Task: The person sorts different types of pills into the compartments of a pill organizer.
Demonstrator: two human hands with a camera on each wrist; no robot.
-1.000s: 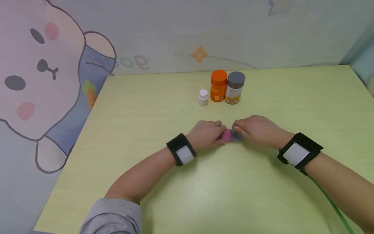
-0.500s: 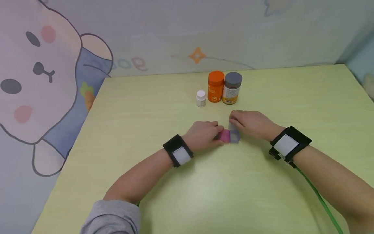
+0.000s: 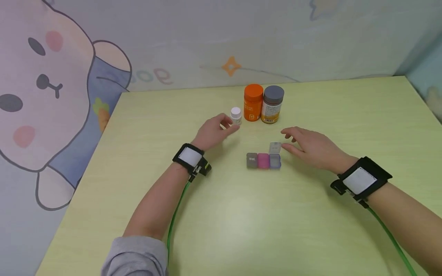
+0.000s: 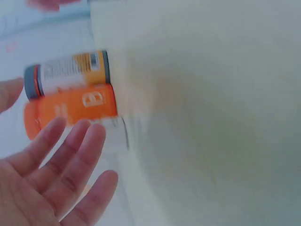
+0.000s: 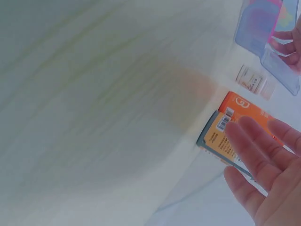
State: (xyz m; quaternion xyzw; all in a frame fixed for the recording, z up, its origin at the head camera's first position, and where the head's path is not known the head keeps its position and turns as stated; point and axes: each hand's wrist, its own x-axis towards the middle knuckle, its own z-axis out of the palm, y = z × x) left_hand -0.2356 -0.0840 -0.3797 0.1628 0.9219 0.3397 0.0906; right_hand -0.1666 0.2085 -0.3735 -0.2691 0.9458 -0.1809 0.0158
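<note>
Standing upright just beside the fingertips of the left hand [image 3: 215, 132] is the small white bottle [image 3: 236, 112], that hand's fingers apart and loosely bent, contact too close to call! The pill box [image 3: 263, 161], three squarish plastic compartments in grey, pink and see-through violet, lies just left of the right hand [image 3: 312, 148], fingers apart, thumb near the flipped-open clear lid [image 3: 275, 148]. Beyond, a smooth orange bottle [image 3: 253, 103] stands beside a grey-capped jar [image 3: 271, 107] on the pale, faintly streaked table [image 3: 221, 230].
</note>
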